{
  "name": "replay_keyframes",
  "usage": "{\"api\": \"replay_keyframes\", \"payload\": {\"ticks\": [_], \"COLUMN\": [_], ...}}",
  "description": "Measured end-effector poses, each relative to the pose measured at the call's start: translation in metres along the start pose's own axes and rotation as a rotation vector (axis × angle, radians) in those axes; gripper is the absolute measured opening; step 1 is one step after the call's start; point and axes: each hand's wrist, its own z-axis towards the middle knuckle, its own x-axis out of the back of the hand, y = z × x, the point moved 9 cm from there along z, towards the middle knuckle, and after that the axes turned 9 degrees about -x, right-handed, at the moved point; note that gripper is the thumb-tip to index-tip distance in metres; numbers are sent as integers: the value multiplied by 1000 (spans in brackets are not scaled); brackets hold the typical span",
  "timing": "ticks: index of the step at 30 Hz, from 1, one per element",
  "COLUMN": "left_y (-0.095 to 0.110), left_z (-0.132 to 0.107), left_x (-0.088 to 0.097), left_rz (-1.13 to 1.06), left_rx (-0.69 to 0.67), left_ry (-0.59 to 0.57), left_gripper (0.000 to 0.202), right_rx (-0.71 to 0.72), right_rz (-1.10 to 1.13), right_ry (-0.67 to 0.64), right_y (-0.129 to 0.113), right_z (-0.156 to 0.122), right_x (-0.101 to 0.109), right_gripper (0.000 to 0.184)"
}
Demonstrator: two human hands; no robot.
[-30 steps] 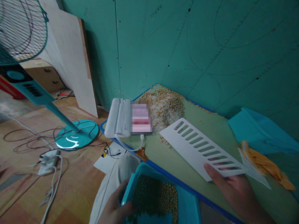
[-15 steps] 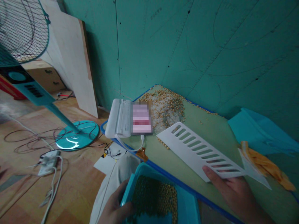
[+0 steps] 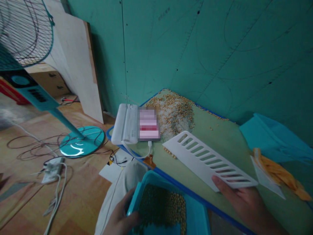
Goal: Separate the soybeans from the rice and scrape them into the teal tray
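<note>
My right hand (image 3: 241, 199) grips the near end of a long white slotted plastic board (image 3: 207, 160), which lies tilted on the green table top (image 3: 220, 130). The board's far end is beside a pile of soybeans (image 3: 174, 112) in the table's far corner, with a few loose beans at its tip. My left hand (image 3: 121, 217) holds the rim of a teal plastic tub (image 3: 195, 222) filled with soybeans, held just below the table's blue front edge.
A white device (image 3: 126, 124) with a cable and a phone sit at the table's left corner. Teal cloth (image 3: 274, 137) and an orange wrapper (image 3: 278, 171) lie at right. A teal standing fan (image 3: 31, 94), cables and a power strip (image 3: 51, 164) occupy the wooden floor at left.
The slotted board has slid a little toward the table's front left edge, dragging a few beans with it. My left hand and the tub have hardly moved.
</note>
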Motion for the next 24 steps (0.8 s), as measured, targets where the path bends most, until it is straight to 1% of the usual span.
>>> {"api": "replay_keyframes", "payload": {"ticks": [5, 7, 11, 14, 17, 20, 24], "left_y": [1, 5, 21, 32, 38, 39, 50], "left_z": [-6, -6, -4, -4, -5, -6, -6], "left_x": [5, 10, 21, 19, 13, 13, 15], "left_rz": [36, 27, 30, 29, -7, -26, 7], "left_rx": [58, 41, -30, -51, -44, -41, -89], "left_ry": [41, 79, 146, 93, 19, -6, -42], "left_gripper": [62, 59, 57, 62, 63, 62, 58], "right_rx": [-21, -6, -2, -1, -3, -21, 2], "right_rz": [9, 20, 12, -8, 7, 33, 37], "right_ry": [-26, -36, -42, -43, -70, -85, -81], "right_y": [0, -1, 0, 2, 2, 2, 2], "right_z": [-1, -2, -3, -4, -4, -4, -4], "right_x": [-2, -3, -3, -4, -7, -9, -9], "right_gripper": [23, 24, 25, 24, 23, 24, 24]}}
